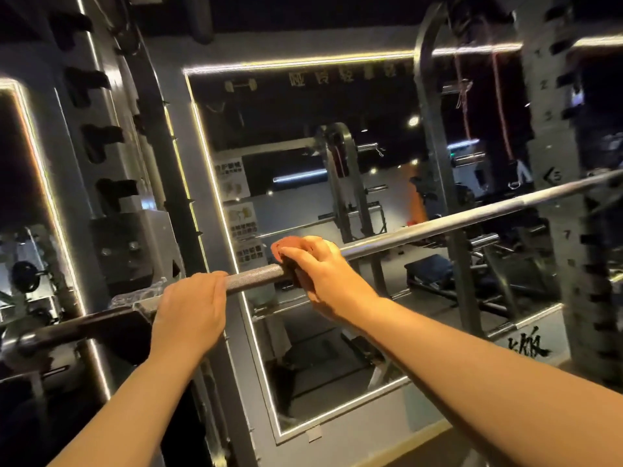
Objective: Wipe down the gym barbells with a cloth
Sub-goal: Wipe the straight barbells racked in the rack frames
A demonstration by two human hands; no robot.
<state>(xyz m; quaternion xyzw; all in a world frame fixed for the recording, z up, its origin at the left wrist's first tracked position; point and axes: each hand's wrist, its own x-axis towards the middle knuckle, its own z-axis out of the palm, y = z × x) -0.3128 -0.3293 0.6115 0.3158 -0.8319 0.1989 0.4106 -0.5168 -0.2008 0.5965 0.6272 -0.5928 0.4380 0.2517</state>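
A steel barbell (pixel 438 225) runs across the view from lower left to upper right, resting in a squat rack. My left hand (pixel 190 310) grips the knurled part of the bar near the left upright. My right hand (pixel 315 266) is wrapped over the bar a little further right, holding a reddish cloth (pixel 281 246) against it. Only a small edge of the cloth shows past my fingers.
The left rack upright (pixel 101 143) with its dark hook slots stands close by, and the numbered right upright (pixel 556 163) stands at the far right. A large mirror (pixel 337 197) edged with light strips faces me. Benches and other racks show in the mirror.
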